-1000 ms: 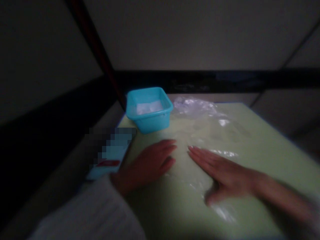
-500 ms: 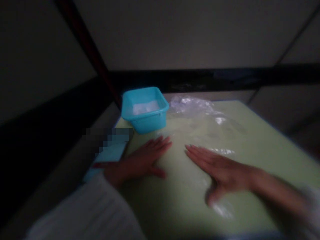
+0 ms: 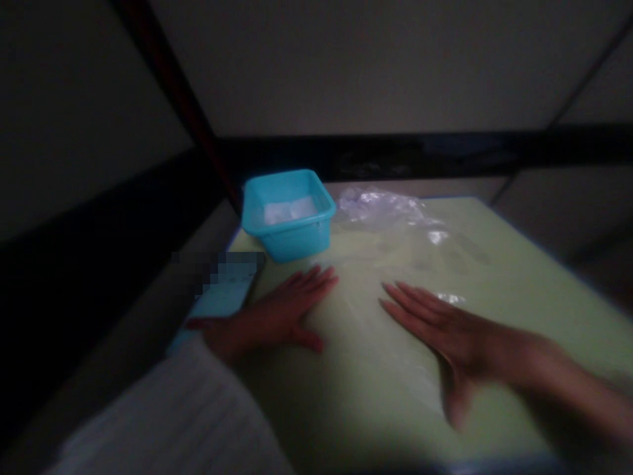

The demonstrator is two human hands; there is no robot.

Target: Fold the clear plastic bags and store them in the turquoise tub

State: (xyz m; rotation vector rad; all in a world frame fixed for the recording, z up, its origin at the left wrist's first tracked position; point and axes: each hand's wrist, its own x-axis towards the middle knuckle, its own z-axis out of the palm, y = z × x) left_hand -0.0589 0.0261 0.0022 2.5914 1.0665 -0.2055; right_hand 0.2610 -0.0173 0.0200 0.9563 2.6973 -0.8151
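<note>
My left hand [image 3: 277, 315] lies flat and open on a pale green board [image 3: 519, 277], fingers stretched toward the far edge. My right hand [image 3: 435, 326] is also flat and open, palm down on a clear plastic sheet [image 3: 395, 224] that covers the board. A turquoise plastic tub [image 3: 287, 212] with something white inside stands at the board's far left corner, just beyond my left fingers. Neither hand holds anything.
A light blue box with a red mark [image 3: 222, 297] lies off the board's left edge, beside my left wrist. A dark rail runs behind the board, and a dark red bar slants up at the left. The scene is dim.
My left hand has slid left and spread flat. My right hand has moved right and slightly nearer, thumb now pointing toward me. The tub has not moved.
</note>
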